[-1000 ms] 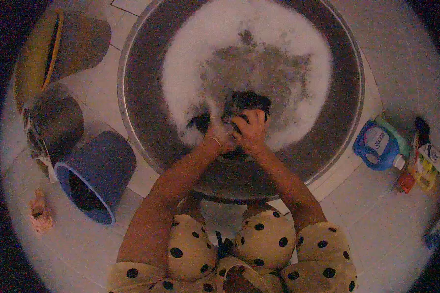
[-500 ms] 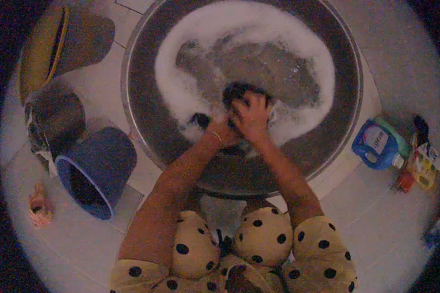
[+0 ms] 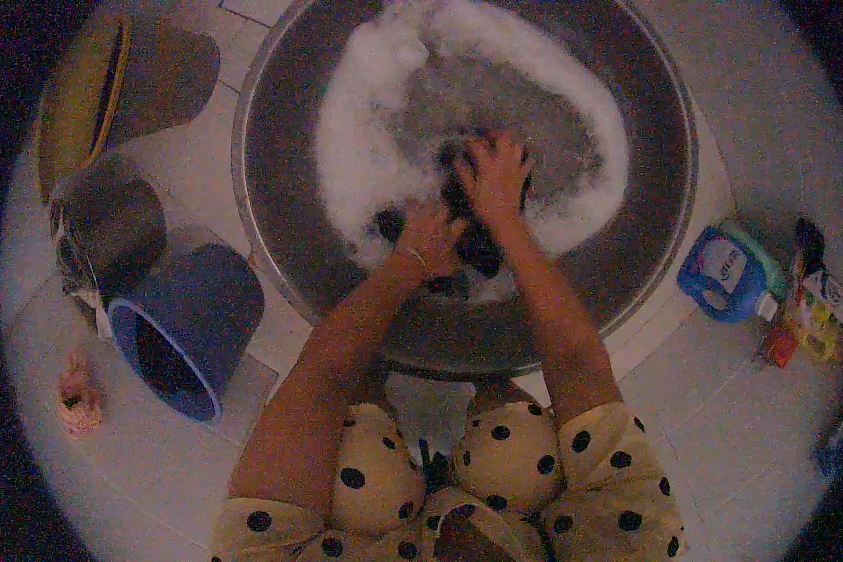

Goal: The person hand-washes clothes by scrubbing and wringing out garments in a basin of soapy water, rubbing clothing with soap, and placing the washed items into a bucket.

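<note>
A dark wet cloth (image 3: 479, 251) lies in foamy water inside a wide round metal basin (image 3: 281, 253). My right hand (image 3: 498, 183) rests on its far part, fingers spread over the fabric. Nearer and to the left, my left hand (image 3: 428, 236) is closed at the cloth's edge, its fingertips partly lost against the dark fabric. Another dark bit of fabric (image 3: 390, 223) pokes out of the suds left of that hand. Whether it belongs to the same cloth I cannot tell.
Left of the basin are a blue bucket (image 3: 211, 309) on its side, a dark bucket (image 3: 126, 220) and a yellow-rimmed tub (image 3: 80, 112). A peach-coloured bundle (image 3: 80, 398) lies on the tiles. To the right stand a blue detergent bottle (image 3: 726, 276) and several colourful packets (image 3: 820, 323).
My right hand has moved away from me and its fingers have spread. The hands are farther apart, with more dark cloth showing between them. The foam ring has changed shape.
</note>
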The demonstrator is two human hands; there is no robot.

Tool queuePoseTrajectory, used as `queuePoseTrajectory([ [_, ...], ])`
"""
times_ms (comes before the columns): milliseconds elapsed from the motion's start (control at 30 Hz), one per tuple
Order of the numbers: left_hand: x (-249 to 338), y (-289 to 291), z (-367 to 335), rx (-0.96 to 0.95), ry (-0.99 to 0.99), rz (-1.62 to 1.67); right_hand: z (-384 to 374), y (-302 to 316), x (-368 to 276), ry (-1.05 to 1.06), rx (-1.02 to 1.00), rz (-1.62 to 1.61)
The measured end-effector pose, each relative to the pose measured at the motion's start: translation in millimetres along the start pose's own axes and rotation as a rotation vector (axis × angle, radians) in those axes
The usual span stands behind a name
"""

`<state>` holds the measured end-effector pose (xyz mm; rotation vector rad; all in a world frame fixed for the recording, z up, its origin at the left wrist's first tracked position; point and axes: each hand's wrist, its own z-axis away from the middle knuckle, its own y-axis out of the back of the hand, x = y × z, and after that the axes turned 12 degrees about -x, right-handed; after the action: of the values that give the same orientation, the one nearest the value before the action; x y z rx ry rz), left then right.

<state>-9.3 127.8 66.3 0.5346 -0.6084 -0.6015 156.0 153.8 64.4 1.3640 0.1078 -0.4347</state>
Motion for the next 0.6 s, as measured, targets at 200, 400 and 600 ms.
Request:
queuePoseTrajectory([
  [200, 31.3, 11.3, 8.0, 0.065, -0.101, -0.322, 120.5, -11.6, 24.8, 0.213, -0.052, -0.149],
  [400, 32.9, 15.3, -9.3, 0.032, 0.022, -0.086, 0.4, -5.6, 50.8, 0.079, -0.166, 0.002],
  [600, 46.5, 37.3, -30.4, 0.070, -0.135, 0.173, -18.4, -8.1, 92.2, -0.035, 0.102, 0.025],
])
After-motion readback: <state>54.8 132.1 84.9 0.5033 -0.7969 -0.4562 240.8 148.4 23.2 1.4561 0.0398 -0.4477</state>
